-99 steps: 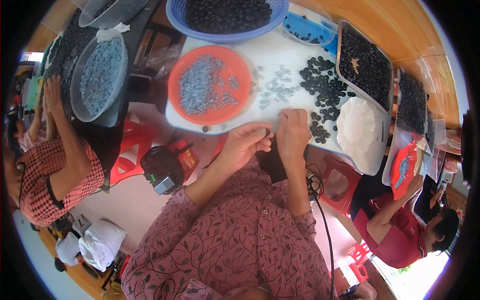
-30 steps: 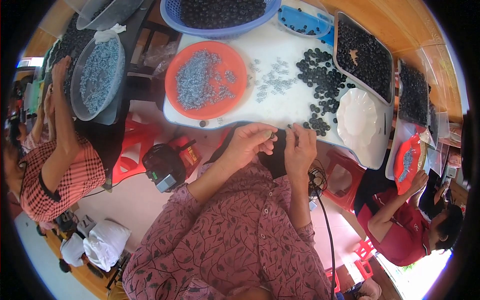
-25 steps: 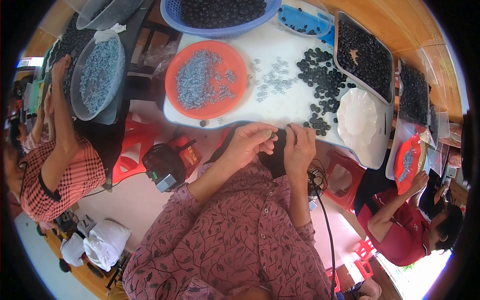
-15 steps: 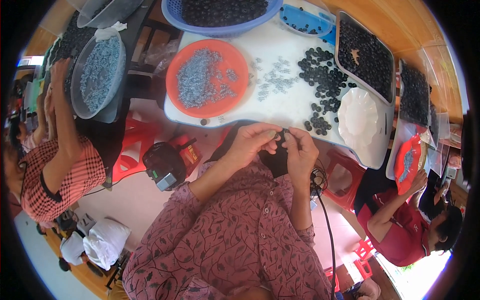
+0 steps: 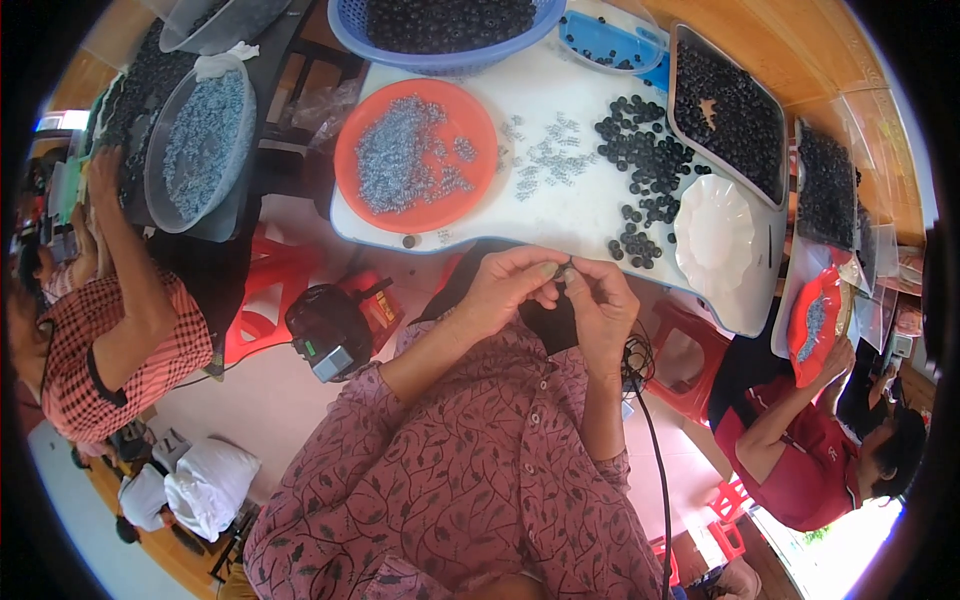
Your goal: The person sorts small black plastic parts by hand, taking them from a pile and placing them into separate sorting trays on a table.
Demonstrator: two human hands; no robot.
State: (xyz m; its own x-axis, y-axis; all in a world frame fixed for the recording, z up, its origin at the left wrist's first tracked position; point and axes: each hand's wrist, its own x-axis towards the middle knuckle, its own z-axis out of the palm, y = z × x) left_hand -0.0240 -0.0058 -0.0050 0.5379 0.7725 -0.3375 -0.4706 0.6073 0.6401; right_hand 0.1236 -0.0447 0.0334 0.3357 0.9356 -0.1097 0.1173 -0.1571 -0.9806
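A co-worker's checked sleeve (image 5: 120,350) sits far left beside a grey bowl (image 5: 200,140) of pale pieces. The orange plate (image 5: 415,155) holds more of them on the white table (image 5: 560,200). Just below the table's edge, the left hand (image 5: 510,290) and right hand (image 5: 600,305) meet, fingertips pinched together on a small dark bead (image 5: 565,270). Loose black beads (image 5: 645,175) lie right, near a white dish (image 5: 715,235).

1. Bright, even daylight; the white table (image 5: 585,205) glares slightly.
2. Strongest light blows out the lower right edge.
3. Shadows are soft and faint.
4. Fisheye bends edges; black rim surrounds the picture.
5. The centre is sharp, the margins softer.
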